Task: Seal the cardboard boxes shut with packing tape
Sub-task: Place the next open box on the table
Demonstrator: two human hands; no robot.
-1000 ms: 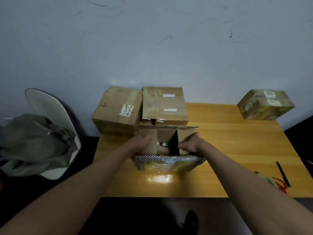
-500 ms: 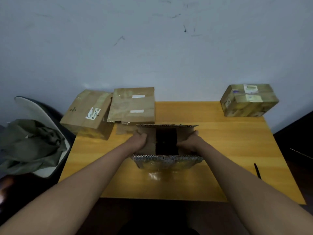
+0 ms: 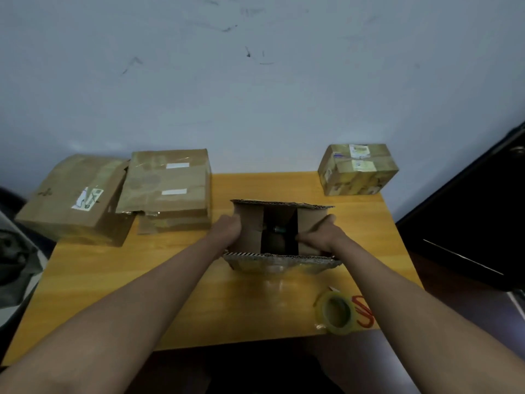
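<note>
Left hand [image 3: 227,231] and right hand [image 3: 321,237] pressed side flaps of open box [image 3: 279,223] inward, fingers flat, readying closure; tape roll [image 3: 336,312] waited near box on counter [image 3: 176,280].

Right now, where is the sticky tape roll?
In the head view, the tape roll lies at the table's near right edge, touching red scissors.
</note>
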